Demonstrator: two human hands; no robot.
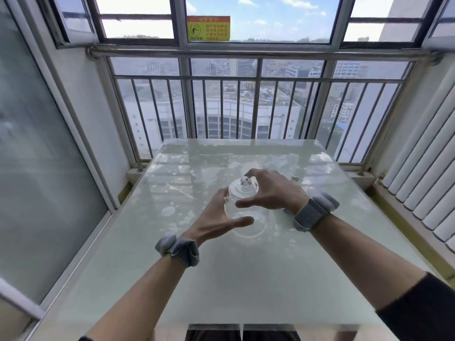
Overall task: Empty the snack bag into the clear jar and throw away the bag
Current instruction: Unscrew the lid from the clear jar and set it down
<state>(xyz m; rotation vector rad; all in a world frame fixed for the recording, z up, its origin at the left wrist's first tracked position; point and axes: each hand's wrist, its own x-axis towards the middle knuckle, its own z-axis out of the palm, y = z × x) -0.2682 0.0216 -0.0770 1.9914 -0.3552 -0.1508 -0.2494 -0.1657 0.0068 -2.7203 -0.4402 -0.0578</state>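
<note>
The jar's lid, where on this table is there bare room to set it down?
The near half of the glossy pale table, between the forearms, is bare; so are the left side and far edge. Crowded: the middle, where the left hand and right hand flank the clear glass jar.

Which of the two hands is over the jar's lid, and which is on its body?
The right hand arches over the lid, fingers around its knob. The left hand sits lower, cupping the side of the clear jar.
</note>
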